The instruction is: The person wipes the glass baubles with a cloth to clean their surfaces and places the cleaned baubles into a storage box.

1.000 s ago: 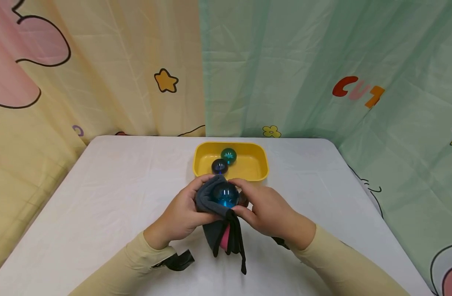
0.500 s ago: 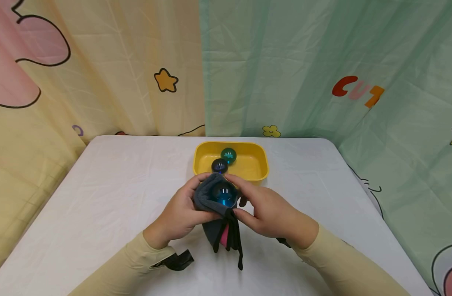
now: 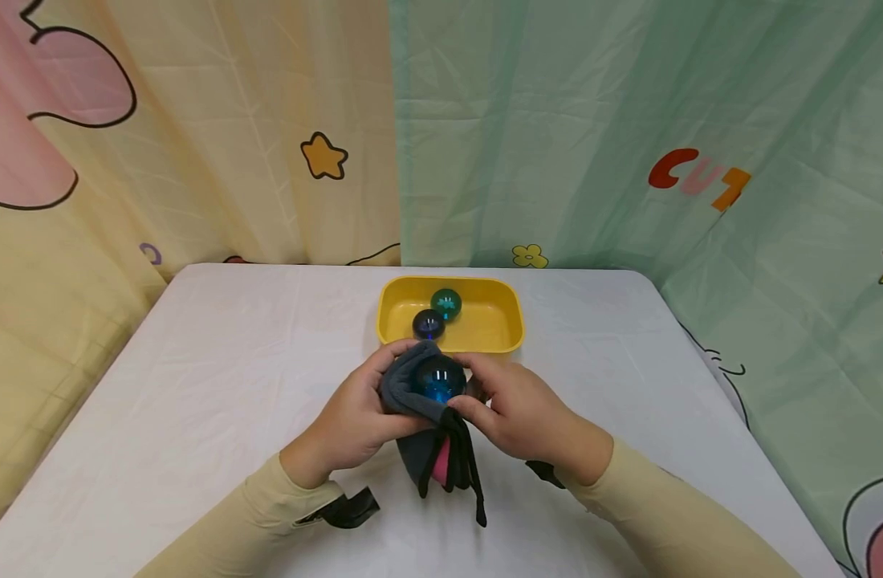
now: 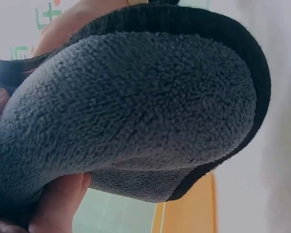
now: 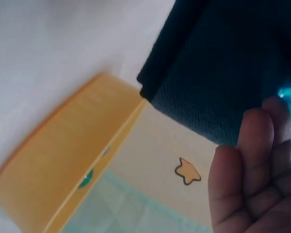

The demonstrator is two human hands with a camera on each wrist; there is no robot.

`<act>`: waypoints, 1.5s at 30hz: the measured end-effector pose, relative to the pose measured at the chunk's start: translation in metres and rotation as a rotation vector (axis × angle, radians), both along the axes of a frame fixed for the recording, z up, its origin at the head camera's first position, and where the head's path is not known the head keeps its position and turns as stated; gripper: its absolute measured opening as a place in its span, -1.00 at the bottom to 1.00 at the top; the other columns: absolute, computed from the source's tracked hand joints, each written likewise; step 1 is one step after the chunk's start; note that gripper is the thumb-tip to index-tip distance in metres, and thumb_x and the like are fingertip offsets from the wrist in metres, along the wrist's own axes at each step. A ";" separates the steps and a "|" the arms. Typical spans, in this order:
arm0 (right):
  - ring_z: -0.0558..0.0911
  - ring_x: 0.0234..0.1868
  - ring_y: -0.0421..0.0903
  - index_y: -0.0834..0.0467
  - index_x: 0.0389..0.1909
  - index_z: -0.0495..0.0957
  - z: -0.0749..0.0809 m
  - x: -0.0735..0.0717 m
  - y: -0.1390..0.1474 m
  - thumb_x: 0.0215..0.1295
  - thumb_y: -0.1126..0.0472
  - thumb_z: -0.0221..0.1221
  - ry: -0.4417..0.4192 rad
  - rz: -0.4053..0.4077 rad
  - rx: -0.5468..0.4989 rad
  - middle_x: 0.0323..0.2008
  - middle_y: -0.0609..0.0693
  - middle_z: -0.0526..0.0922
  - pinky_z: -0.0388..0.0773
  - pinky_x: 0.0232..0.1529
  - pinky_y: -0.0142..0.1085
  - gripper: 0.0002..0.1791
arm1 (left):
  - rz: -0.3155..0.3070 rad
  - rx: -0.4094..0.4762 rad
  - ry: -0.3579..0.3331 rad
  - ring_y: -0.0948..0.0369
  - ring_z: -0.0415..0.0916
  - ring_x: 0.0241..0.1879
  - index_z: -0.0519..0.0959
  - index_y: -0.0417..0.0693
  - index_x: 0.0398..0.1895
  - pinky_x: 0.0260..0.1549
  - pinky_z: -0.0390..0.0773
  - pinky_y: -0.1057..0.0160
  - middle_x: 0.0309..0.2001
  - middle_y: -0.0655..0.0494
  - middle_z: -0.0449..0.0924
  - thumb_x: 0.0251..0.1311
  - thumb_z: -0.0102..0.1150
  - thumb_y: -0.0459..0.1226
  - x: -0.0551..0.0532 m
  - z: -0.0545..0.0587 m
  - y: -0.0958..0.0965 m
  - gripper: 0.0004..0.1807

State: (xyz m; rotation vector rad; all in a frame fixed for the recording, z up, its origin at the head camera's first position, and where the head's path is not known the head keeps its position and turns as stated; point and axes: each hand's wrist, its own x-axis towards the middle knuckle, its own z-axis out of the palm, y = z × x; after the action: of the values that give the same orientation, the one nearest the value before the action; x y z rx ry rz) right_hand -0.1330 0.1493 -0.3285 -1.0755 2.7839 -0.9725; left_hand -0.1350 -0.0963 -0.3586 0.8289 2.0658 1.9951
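A clear blue glass ball (image 3: pixel 440 379) sits in a fold of a grey plush cloth (image 3: pixel 405 392) with black edging and a bit of pink showing below. My left hand (image 3: pixel 351 417) grips the cloth from the left, thumb in front and fingers behind, so the cloth wraps that side of the ball. From the right, my right hand (image 3: pixel 517 405) holds the ball between thumb and fingers. The cloth fills most of the left wrist view, hiding the ball there. In the right wrist view, a bright blue edge of the ball shows beside the fingers (image 5: pixel 254 141).
Just beyond the hands stands a yellow tray (image 3: pixel 499 321) on the white-covered table (image 3: pixel 217 377). Inside it lie a green glass ball (image 3: pixel 446 303) and a dark blue glass ball (image 3: pixel 429 324). Printed curtains (image 3: pixel 557 120) hang behind the table.
My right hand has shifted slightly against the blue ball, its thumb now further onto the ball's front. The cloth's loose strip has swung a little, while the left hand stays nearly in place.
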 end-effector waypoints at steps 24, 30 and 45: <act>0.67 -0.31 -0.24 0.21 0.42 0.32 0.000 0.001 0.002 0.43 0.13 0.35 0.183 0.045 0.078 -0.19 -0.06 0.77 0.68 -0.25 -0.39 -0.34 | -0.017 0.020 0.000 0.15 0.57 0.22 0.32 -0.12 0.48 0.18 0.65 0.32 0.35 -0.22 0.49 0.12 0.47 -0.55 0.000 0.000 -0.001 -0.16; 0.67 -0.22 -0.29 0.17 0.49 0.30 -0.004 0.002 -0.001 0.56 0.10 0.21 -0.032 0.015 -0.008 -0.08 -0.06 0.77 0.72 -0.15 -0.33 -0.40 | -0.008 0.019 -0.015 0.16 0.61 0.17 0.32 -0.14 0.47 0.15 0.67 0.32 0.34 -0.25 0.50 0.12 0.48 -0.54 0.001 -0.002 -0.002 -0.16; 0.76 -0.11 -0.14 0.16 0.48 0.32 0.002 0.002 0.002 0.34 0.16 0.43 0.338 0.067 0.145 0.07 -0.01 0.78 0.75 -0.03 -0.25 -0.23 | -0.032 0.042 -0.023 0.17 0.60 0.20 0.32 -0.15 0.46 0.18 0.66 0.31 0.37 -0.24 0.48 0.11 0.47 -0.55 0.000 0.001 -0.003 -0.16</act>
State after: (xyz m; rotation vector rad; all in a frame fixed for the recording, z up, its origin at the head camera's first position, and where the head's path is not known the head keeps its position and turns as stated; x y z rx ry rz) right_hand -0.1312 0.1517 -0.3263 -1.4172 2.9907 -0.6206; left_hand -0.1351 -0.0992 -0.3581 0.8365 1.9927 2.0280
